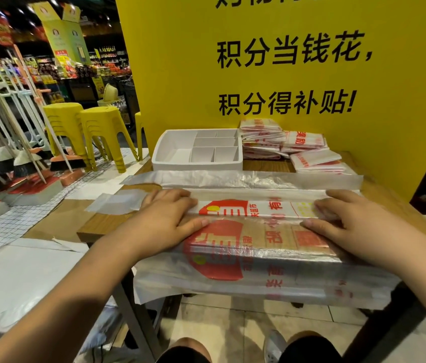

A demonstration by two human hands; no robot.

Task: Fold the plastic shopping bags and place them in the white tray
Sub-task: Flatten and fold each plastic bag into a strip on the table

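Pressing bag [259, 213] flat: left hand [170, 221], right hand [350, 226], grip released; long axis left-right.

Yellow board [175, 74]: "积分当钱花, 积分得补贴!"

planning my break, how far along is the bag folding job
Done: folded bags lie piled right of the white tray, whose compartments look empty. In hand: left hand and right hand press a lengthwise fold into the top bag. Left: finish it, fold the flat stack beneath, load everything into the tray.
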